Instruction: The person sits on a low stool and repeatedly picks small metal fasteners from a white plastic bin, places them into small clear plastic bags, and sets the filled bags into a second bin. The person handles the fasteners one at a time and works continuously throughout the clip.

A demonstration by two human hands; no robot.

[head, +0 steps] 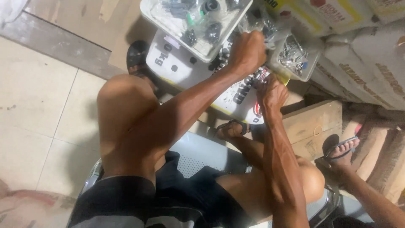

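We sit on a grey metal chair over a white printed sack lying flat on the floor, which keeps loose small dark parts within arm's reach. Clear plastic trays of sorted fittings stand just beyond it. Our left hand is closed in a fist over parts by the trays, while our right hand curls its fingers down, pinching among the parts on the sack.

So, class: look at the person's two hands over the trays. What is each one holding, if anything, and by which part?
It cannot be told. The left hand is closed in a fist by the clear tray; the right hand curls over small dark parts. Fingers hide any hold.
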